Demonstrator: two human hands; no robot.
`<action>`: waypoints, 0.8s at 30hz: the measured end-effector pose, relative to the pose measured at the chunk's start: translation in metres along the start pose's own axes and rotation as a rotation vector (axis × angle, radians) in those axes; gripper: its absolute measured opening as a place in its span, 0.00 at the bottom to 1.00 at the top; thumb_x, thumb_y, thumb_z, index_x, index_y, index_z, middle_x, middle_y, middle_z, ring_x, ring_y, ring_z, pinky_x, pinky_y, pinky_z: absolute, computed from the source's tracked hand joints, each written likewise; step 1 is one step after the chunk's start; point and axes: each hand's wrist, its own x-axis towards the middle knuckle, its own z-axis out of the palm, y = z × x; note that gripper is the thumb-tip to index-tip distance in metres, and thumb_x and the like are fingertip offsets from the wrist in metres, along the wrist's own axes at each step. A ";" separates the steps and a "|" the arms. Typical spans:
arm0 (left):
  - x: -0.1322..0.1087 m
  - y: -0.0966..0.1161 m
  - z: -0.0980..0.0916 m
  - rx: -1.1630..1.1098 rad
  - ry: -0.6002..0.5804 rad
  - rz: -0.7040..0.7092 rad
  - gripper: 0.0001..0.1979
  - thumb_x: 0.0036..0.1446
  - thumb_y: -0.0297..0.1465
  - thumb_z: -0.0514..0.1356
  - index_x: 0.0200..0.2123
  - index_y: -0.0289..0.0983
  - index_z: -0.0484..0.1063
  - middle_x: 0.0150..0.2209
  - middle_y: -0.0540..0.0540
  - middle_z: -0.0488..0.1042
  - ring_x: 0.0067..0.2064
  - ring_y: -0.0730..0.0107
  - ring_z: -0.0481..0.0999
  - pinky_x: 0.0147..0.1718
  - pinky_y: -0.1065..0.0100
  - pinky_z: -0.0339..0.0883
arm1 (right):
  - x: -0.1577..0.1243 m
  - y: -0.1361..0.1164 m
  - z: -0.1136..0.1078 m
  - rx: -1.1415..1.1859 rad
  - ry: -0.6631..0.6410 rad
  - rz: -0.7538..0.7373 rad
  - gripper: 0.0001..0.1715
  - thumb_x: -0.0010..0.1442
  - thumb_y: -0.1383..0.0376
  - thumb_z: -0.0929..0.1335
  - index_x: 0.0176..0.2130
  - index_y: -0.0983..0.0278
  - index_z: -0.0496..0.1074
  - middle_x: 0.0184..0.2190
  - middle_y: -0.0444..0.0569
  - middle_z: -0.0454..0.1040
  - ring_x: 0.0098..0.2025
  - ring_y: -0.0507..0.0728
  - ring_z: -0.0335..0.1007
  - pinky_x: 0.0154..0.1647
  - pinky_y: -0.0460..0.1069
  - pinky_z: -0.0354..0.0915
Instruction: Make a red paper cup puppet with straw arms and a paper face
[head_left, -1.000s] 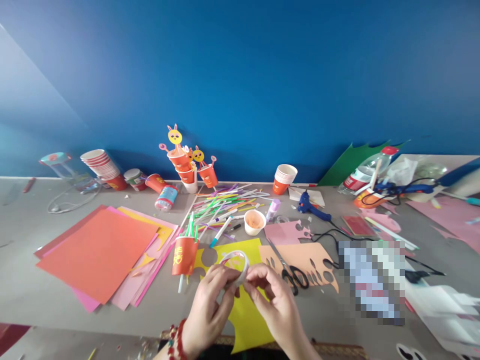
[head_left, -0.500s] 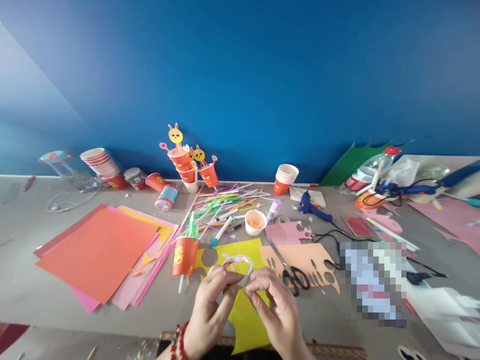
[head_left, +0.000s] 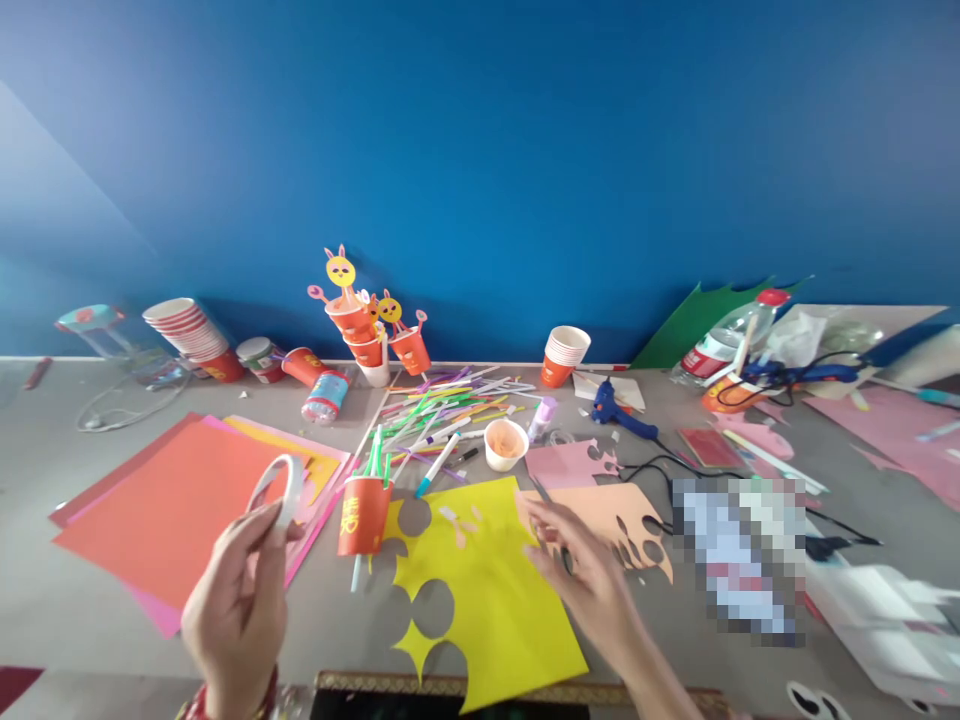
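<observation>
Tape roll (head_left: pixel 279 487) was pinched upright by the left hand (head_left: pixel 236 600), over the orange sheets (head_left: pixel 172 510). Right hand (head_left: pixel 592 585) lay open, grasping nothing, beside yellow paper (head_left: pixel 487 600). Risk judged: the thin fingertip pinch could let the roll slip

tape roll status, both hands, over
Left hand pinching tape roll, raised over orange paper. Right hand open, low over peach paper. Orange cup between them.

The white tape roll (head_left: pixel 292 492), a thin ring standing nearly upright on edge, is held aloft above the bench's near left part.
</observation>
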 end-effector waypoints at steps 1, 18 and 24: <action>0.006 -0.010 -0.004 0.115 -0.033 0.022 0.14 0.63 0.34 0.59 0.50 0.37 0.74 0.37 0.44 0.78 0.40 0.58 0.79 0.42 0.59 0.74 | 0.001 0.005 0.006 -0.083 -0.050 -0.030 0.24 0.67 0.65 0.66 0.61 0.56 0.67 0.53 0.54 0.75 0.52 0.64 0.73 0.51 0.57 0.73; 0.005 -0.069 -0.003 0.497 -0.252 0.178 0.12 0.64 0.37 0.55 0.46 0.39 0.73 0.47 0.40 0.77 0.41 0.56 0.77 0.41 0.60 0.70 | 0.009 0.013 0.040 -0.461 -0.229 -0.139 0.55 0.57 0.77 0.66 0.72 0.52 0.38 0.50 0.53 0.74 0.51 0.68 0.72 0.52 0.63 0.71; -0.018 -0.014 0.015 0.175 -0.065 0.160 0.03 0.62 0.31 0.60 0.39 0.39 0.72 0.37 0.43 0.76 0.41 0.58 0.77 0.45 0.58 0.70 | 0.003 0.017 0.043 -0.249 -0.162 -0.042 0.44 0.62 0.74 0.62 0.71 0.51 0.46 0.53 0.55 0.71 0.48 0.63 0.75 0.45 0.57 0.74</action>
